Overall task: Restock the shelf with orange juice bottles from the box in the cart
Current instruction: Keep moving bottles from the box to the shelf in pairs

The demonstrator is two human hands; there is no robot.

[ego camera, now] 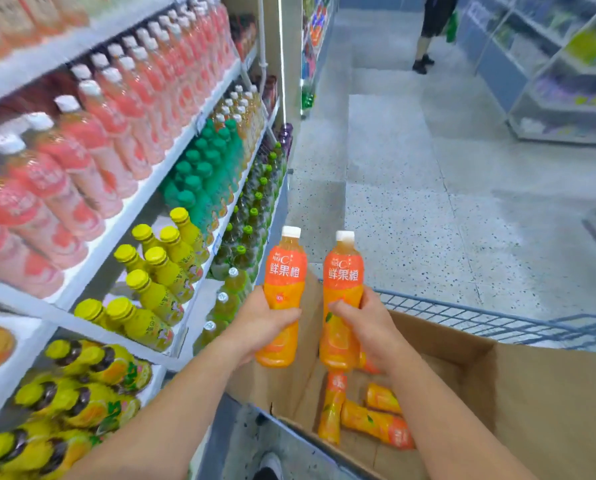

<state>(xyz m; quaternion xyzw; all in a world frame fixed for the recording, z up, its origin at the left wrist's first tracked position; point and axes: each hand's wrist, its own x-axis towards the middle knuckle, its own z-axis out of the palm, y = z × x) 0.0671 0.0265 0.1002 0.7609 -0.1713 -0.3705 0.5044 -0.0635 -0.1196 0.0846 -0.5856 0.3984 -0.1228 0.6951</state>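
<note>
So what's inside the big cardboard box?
Inside the cardboard box lie more orange juice bottles, at least three on their sides. The right hand and its arm cover part of the bottom, so more may be hidden there.

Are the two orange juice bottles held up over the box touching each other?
Apart. The head view shows a strip of floor and cardboard between the left-hand bottle and the right-hand bottle along their whole length.
</note>
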